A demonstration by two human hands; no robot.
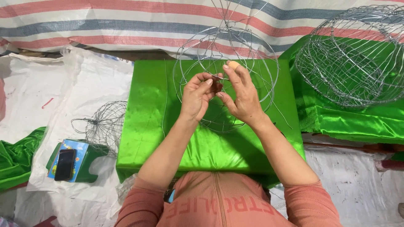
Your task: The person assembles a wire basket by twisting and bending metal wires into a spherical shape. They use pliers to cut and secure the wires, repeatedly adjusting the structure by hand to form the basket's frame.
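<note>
A round wire frame [226, 80], a cage of thin silver hoops, is standing on the green satin cloth [147, 126] covering the desk, and the person is working at its centre with both hands raised just above the cloth. The left hand [197, 97] is curling its fingers inward, its grip nearly closed on a strand at the middle of the frame; the right hand [240, 94], a tan bandage [233, 65] wrapped on one fingertip, is pinching in from the other side, its grip also narrowed to a pinch on the wire beside a small dark piece that is too small to make out. Loose wire ends are trailing off toward the near right of the frame. The risk, as it looks from here, is that a springy strand slips out of either pinch and whips back, pricking a finger or pulling the hoops out of round. Far right, a stack of finished wire baskets [353, 54] is resting on more green cloth. To the left, a smaller wire piece [105, 124] is lying on white sacking, near a dark phone [65, 164] set on a blue box [78, 149]. A striped tarpaulin [84, 21] is running along the far edge.
</note>
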